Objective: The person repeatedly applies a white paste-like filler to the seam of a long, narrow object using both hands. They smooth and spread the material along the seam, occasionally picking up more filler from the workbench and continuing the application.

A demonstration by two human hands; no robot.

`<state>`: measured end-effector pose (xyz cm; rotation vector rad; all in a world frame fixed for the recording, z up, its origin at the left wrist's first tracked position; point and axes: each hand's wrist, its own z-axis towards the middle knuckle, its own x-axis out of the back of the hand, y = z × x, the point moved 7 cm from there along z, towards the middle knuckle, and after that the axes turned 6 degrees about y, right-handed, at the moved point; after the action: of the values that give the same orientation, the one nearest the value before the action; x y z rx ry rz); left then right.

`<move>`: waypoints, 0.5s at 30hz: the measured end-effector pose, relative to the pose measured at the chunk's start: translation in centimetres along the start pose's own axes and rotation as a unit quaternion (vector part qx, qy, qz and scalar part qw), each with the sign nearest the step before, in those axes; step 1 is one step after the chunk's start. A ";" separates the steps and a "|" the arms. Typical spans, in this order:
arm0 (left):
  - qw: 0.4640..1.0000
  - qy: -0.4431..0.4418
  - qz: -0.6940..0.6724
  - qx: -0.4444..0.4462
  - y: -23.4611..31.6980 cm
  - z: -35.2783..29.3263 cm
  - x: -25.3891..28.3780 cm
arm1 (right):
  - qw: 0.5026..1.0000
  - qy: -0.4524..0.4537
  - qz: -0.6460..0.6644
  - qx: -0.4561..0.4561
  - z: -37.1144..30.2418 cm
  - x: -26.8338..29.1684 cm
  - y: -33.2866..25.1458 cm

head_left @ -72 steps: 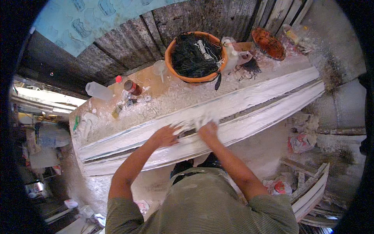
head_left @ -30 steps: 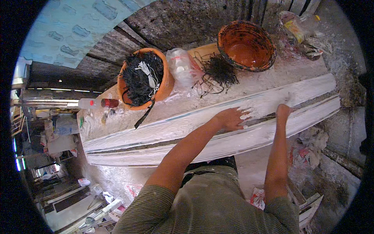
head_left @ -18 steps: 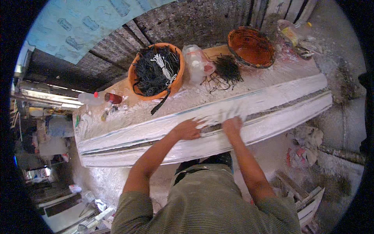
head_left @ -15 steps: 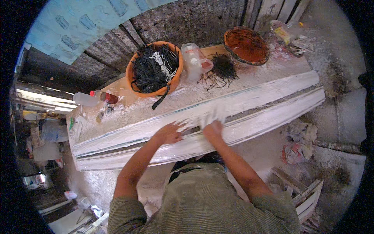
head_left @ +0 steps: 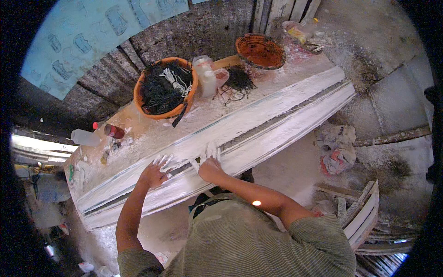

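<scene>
Two long white strips, plaster-like in look, lie side by side along the table: a far strip (head_left: 258,103) and a near strip (head_left: 277,138). Between them runs a narrow dark gap (head_left: 272,122). My left hand (head_left: 156,172) rests at the gap left of the middle, its whitened fingers spread over the far strip. Just to its right, my right hand (head_left: 210,166) lies across the gap, fingers stretched out and coated in white. Neither hand appears to hold anything; what lies under the palms is hidden.
Behind the strips stand an orange tub (head_left: 195,85) of black fibres and white cord, a clear plastic jug (head_left: 206,83), a black fibre clump (head_left: 240,79) and an orange bowl (head_left: 260,50). Bottles (head_left: 114,131) stand far left. A wooden frame (head_left: 362,210) is at the lower right.
The view has turned, so the table now slants more steeply. My right hand, blurred by motion before, has come left nearer my left hand. My left hand has also shifted left.
</scene>
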<state>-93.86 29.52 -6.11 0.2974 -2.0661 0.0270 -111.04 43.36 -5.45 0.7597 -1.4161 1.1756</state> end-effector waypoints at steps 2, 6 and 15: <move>0.999 -0.006 0.019 -0.027 0.3 2.2 0.8 | 0.998 -0.047 -0.020 0.021 0.5 -0.6 1.1; 0.993 0.025 0.049 -0.100 2.9 7.0 3.3 | 0.978 -0.208 0.011 -0.018 0.8 -3.7 7.6; 0.976 0.159 0.019 -0.144 11.7 21.9 8.8 | 0.994 -0.007 -0.028 -0.108 -1.1 0.1 24.5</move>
<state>-119.33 36.01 -8.08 0.0677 -1.7285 -0.1897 -133.27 51.87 -11.44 0.6513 -1.4961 0.9582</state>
